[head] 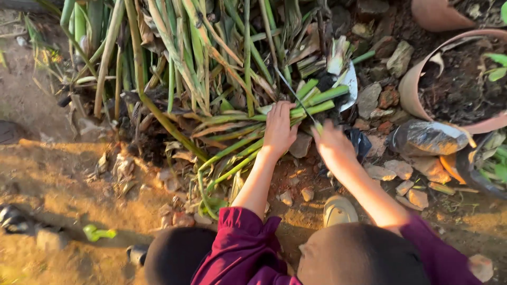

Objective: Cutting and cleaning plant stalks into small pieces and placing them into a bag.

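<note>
- Two bare hands reach up from the bottom of the view into a clump of green and yellowing plant stalks (211, 79) growing out of dry soil.
- The left hand (278, 129) lies palm down on a bundle of cut green stems (274, 113) that lean over toward three o'clock; its fingers are curled over the stems, pressing them down.
- The right hand (332, 145), just beside the left at about three o'clock from it, is closed around a thin dark blade or stick (296, 97) that slants up toward eleven o'clock across the stems; what kind of tool it is cannot be told, as the hand is blurred.
- The cut ends of the stems (330, 95) point toward two o'clock, near a pale curved piece (349, 84) lying among the stones.
- Both forearms come out of dark red sleeves (240, 248) at six o'clock.
- Broken stones and brick pieces (388, 97) litter the ground at one to three o'clock of the hands.
- A large clay pot (409, 92) filled with dark soil sits at the right edge, at two o'clock.
- A crumpled dark plastic bag (425, 138) lies just below the pot.
- A round pale lid (338, 211) rests on the ground at five o'clock, beneath the right forearm.
- A small bright green object (97, 232) lies on the sunlit dirt at eight o'clock, well apart from the hands.
</note>
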